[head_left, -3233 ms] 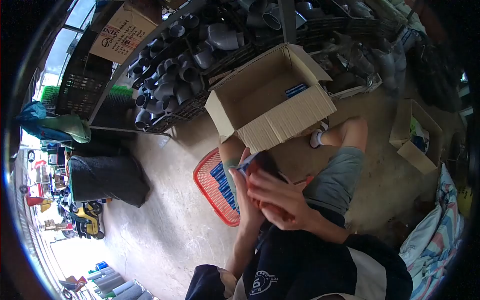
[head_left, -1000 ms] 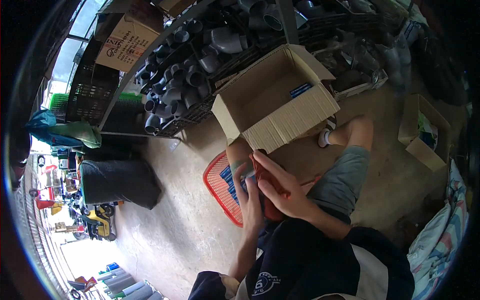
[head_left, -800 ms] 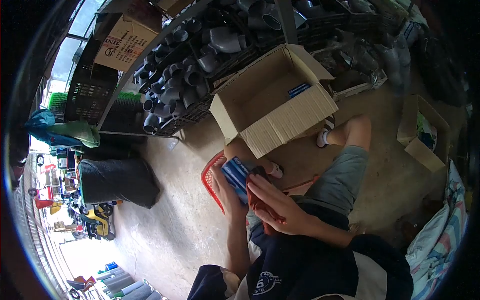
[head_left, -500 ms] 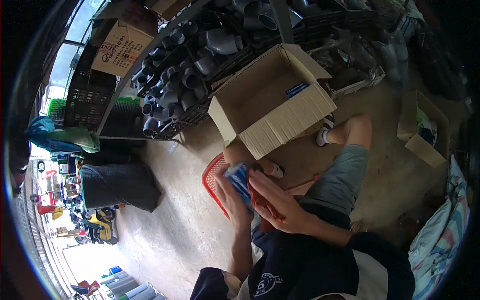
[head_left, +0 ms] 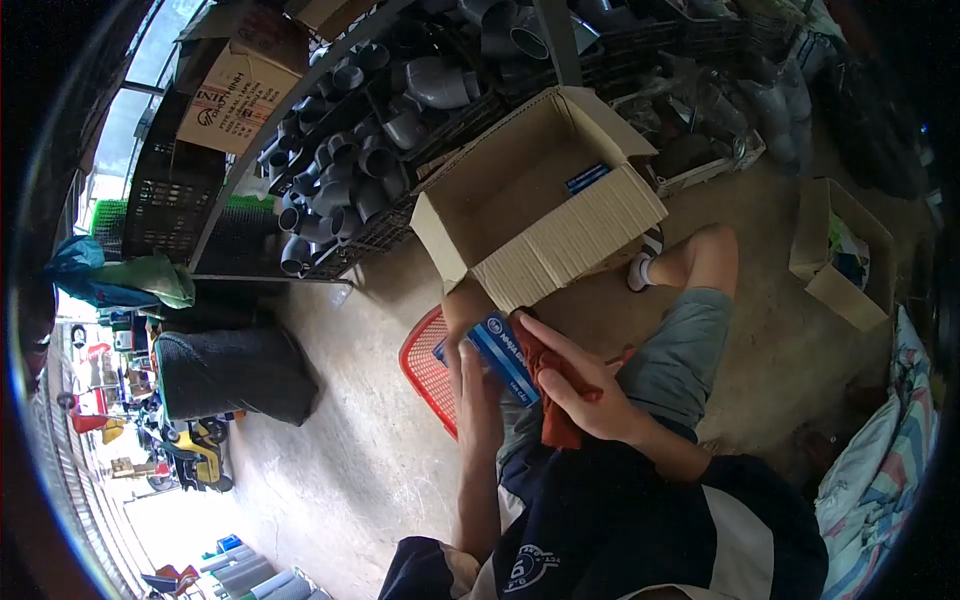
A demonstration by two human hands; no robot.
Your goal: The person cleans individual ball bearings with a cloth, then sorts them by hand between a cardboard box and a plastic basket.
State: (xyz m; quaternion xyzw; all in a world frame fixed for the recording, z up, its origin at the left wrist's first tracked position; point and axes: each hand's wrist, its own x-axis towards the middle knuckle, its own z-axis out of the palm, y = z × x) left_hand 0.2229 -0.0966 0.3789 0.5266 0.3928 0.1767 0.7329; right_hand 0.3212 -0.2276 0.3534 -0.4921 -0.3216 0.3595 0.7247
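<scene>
blue box (head_left: 507, 355): small, flat, white lettering, tilted, held in front of the chest above the red basket | red cloth (head_left: 556, 400): crumpled, pressed against box's right side

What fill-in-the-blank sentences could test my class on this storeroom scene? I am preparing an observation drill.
1. The left hand holds a small ____ cardboard packet with white print.
2. The right hand presses a crumpled ____ cloth against that packet.
3. Below the hands, on the concrete floor, lies a red plastic ____.
4. The large brown corrugated carton stands with its flaps ____.

Missing words: blue; red; basket; open
</scene>
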